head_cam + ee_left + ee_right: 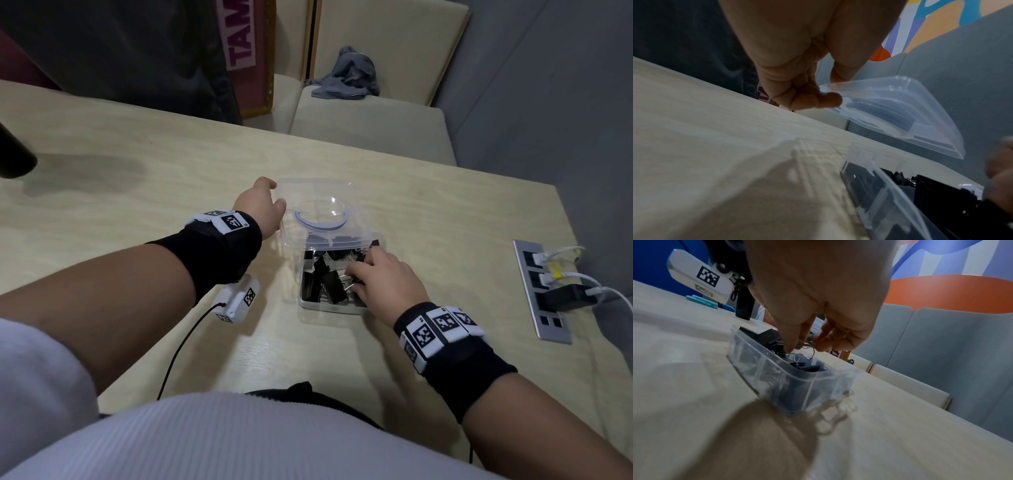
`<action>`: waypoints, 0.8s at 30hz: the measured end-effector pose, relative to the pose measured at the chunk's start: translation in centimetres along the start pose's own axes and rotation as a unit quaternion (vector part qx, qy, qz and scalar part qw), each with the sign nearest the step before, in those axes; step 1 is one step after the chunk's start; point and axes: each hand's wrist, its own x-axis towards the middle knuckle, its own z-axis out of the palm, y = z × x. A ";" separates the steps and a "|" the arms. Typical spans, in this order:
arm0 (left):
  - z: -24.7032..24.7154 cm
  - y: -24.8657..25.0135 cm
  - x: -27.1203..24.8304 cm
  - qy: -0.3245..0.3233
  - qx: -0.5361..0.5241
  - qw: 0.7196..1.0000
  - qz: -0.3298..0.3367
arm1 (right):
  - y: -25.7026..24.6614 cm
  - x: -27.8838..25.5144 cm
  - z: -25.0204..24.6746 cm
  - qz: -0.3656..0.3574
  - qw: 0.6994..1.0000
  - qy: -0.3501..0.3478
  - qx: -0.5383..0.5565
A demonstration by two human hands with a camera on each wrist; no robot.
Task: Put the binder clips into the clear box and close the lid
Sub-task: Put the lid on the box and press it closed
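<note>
The clear box stands mid-table with its hinged lid tilted up at the far side. Several black binder clips lie inside it. My left hand pinches the lid's left corner between thumb and fingers and holds the lid raised over the box. My right hand reaches into the box from the near right. Its thumb and fingertips pinch the wire handles of a binder clip on top of the pile.
A recessed socket strip with a black charger and white cables sits at the table's right edge. A white tagged device on a black cable lies left of the box. A dark object is at far left, and a cushioned bench with a grey cloth lies beyond the table.
</note>
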 end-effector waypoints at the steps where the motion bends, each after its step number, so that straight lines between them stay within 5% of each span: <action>1: 0.0 0.0 0.0 0.000 0.000 1.000 0.000 | -0.1 -0.1 0.0 0.000 1.000 -0.005 0.002; 9: 0.0 0.1 -0.1 0.000 -0.004 1.000 0.002 | -1.0 -0.2 -0.1 0.005 0.998 0.026 0.064; 24: -0.1 -0.3 0.0 0.002 0.003 1.000 0.002 | -0.4 0.6 1.1 0.010 1.000 -0.014 -0.005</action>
